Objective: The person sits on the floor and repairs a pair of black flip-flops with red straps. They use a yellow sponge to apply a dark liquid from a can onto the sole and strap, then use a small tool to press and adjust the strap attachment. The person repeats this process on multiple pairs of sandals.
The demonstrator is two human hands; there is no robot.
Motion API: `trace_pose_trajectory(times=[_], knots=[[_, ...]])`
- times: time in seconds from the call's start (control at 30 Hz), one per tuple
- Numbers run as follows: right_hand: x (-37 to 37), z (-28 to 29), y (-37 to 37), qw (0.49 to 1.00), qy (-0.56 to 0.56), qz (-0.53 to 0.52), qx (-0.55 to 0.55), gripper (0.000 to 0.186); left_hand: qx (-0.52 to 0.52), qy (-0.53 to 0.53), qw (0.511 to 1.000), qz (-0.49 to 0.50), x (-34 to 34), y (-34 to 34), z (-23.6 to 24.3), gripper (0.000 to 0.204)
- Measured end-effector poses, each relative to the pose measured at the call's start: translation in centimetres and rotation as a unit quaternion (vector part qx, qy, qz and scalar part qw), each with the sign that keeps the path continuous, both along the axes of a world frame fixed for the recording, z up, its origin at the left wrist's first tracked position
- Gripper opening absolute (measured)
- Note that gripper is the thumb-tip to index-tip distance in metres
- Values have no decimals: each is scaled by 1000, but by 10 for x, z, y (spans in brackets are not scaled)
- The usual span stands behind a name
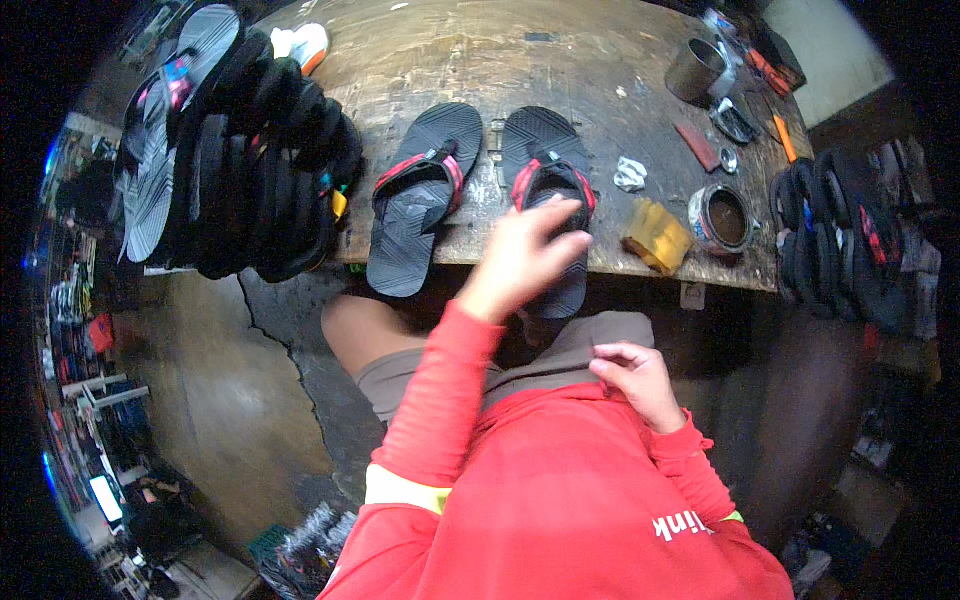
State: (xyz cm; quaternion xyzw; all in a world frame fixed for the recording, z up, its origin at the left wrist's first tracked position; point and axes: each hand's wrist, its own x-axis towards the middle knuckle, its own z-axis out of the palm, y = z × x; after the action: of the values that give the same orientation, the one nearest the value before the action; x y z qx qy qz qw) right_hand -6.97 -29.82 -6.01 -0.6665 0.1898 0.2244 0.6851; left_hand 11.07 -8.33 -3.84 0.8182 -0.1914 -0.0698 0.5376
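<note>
Two black flip-flops with grooved soles and red-and-black straps lie side by side at the workbench's near edge. My left hand (pixel 525 258) is over the right flip-flop (pixel 543 130), its fingers apart and slightly blurred, covering part of the strap and footbed. Whether it touches the strap I cannot tell. Just to the left lies the other flip-flop (pixel 408 235), its heel jutting past the edge. Above my lap, my right hand (pixel 645 382) has loosely bent fingers with a small gap to the thumb, and nothing shows in it.
Stacked flip-flops (pixel 265 180) crowd the bench's left end; more flip-flops (pixel 835 215) stand at the right. On the worn wooden bench (pixel 600 70) are a yellow block (pixel 657 236), an open can (pixel 722 218), crumpled white material (pixel 630 174), a metal cup (pixel 695 70) and an orange-handled tool (pixel 784 138).
</note>
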Motion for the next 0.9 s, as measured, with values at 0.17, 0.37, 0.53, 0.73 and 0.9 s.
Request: trace_pose_trajectory(times=[0.17, 0.37, 0.53, 0.73, 0.9], knots=[[4, 0, 26, 972, -156, 146, -95, 28, 219, -282, 917, 179, 25, 103, 17, 76], [26, 7, 54, 877, -353, 290, -149, 26, 299, -129, 926, 191, 45, 125, 3, 98], [49, 14, 49, 835, -420, 252, -250, 27, 292, -133, 902, 287, 21, 95, -5, 89], [43, 36, 10, 811, -375, 151, -422, 27, 277, -198, 891, 300, 7, 90, -25, 86], [46, 42, 5, 743, -396, 140, -521, 25, 196, -256, 895, 307, 12, 92, -49, 80]])
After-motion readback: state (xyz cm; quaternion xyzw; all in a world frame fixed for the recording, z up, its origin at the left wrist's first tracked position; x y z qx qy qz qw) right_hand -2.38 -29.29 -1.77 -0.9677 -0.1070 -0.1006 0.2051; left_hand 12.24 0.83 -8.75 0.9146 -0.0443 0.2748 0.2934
